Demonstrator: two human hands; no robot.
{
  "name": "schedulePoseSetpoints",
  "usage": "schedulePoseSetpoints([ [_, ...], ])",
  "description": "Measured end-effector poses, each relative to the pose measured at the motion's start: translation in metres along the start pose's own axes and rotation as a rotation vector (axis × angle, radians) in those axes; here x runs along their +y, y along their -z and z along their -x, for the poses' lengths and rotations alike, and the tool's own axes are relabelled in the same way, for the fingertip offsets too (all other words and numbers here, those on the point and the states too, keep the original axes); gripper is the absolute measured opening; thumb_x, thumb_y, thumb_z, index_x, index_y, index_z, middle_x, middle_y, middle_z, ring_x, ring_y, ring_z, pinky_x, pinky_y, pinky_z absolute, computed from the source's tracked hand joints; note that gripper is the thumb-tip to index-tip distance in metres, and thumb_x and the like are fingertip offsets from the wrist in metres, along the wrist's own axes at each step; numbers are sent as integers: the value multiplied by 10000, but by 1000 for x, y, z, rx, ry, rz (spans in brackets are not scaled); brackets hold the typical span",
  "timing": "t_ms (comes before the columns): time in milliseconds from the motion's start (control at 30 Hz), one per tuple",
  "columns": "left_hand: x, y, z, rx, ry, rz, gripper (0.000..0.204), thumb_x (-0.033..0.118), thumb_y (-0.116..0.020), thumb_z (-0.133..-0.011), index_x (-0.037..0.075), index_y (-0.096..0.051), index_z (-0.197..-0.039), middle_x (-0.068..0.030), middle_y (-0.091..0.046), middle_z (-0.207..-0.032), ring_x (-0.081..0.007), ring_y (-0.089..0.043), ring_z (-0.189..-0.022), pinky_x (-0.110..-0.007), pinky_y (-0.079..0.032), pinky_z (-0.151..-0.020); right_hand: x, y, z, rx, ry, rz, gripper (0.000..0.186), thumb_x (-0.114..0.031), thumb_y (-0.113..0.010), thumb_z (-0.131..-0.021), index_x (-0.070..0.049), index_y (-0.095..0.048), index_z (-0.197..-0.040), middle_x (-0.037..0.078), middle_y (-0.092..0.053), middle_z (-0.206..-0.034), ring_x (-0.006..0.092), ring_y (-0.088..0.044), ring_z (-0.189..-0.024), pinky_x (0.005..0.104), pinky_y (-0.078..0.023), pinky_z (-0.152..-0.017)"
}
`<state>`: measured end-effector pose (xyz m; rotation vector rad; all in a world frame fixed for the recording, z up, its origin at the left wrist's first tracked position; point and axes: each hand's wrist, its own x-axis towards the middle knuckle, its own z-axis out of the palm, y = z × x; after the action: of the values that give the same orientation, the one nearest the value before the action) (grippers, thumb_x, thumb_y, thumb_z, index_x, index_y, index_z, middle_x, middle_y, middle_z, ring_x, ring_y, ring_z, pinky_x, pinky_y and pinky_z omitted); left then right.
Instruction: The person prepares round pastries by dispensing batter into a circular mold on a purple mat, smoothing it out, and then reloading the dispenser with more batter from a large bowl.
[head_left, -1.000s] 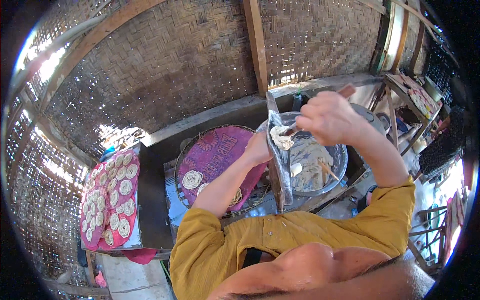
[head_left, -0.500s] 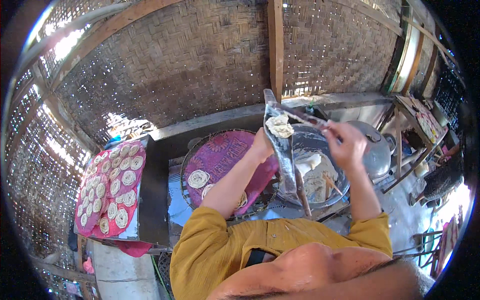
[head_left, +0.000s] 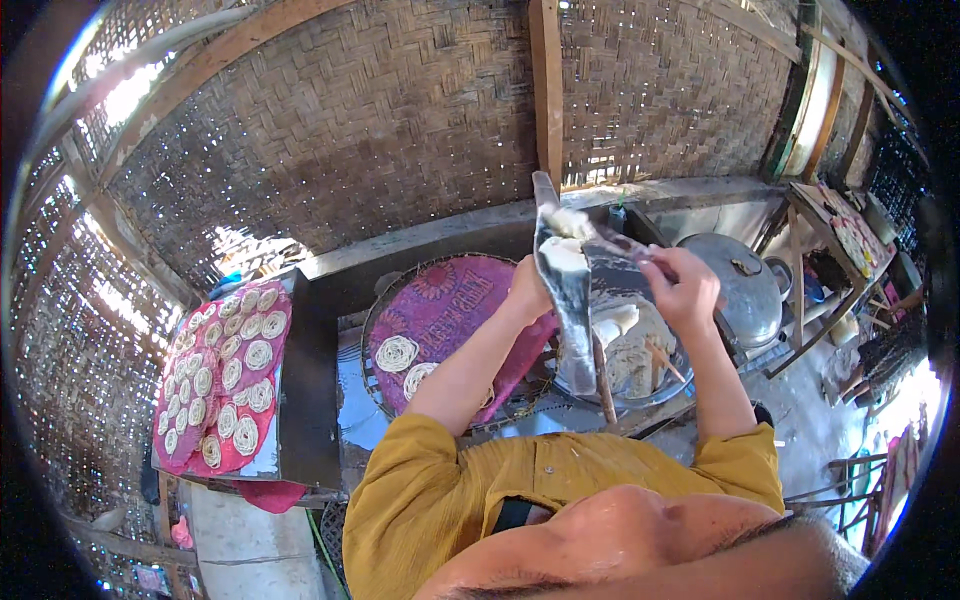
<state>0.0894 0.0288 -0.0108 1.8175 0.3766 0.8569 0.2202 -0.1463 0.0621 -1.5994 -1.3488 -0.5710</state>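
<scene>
Behind everything rises a woven bamboo wall. On the person's left, a pink cloth is well covered with pale coils, so that portion looks done. Beside it, the round tray lined with purple cloth carries only a few coils, partly behind the left forearm, and much of that cloth is bare; by this, its share seems barely begun. On the right, the large basin holds plenty of dough not yet used, next to a lidded metal pot. The long trough-like tool, tilted above the basin's left side, is gripped by the left hand from its left. The right hand is closed around a stick, whose far end reaches the tool's hollow. Smallest, a soft dough lump sits in that hollow, with a blurred clump at the stick's end; the filling looks partway along.
</scene>
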Motion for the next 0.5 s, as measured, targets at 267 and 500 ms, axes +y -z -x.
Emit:
schedulePoseSetpoints([
  [267, -7, 34, 3, 94, 175, 463, 208, 133, -533, -782, -18, -529, -925, -105, -539, -746, -209, -568, -660, -324, -492, -604, -14, 25, 31, -399, -18, -269, 161, -68, -680, -634, -32, -603, -771, 77, -591, -683, 184, -590, -619, 269, -449, -551],
  [500, 6, 80, 20, -222, -219, 1223, 280, 120, -612, -606, 147, -532, -873, -28, -432, -829, -198, -493, -787, -390, -424, -804, 40, 35, 33, -147, -549, -651, 121, -71, -618, -733, 1, -577, -820, 19, -585, -752, 74, -513, -667, 211, -413, -631],
])
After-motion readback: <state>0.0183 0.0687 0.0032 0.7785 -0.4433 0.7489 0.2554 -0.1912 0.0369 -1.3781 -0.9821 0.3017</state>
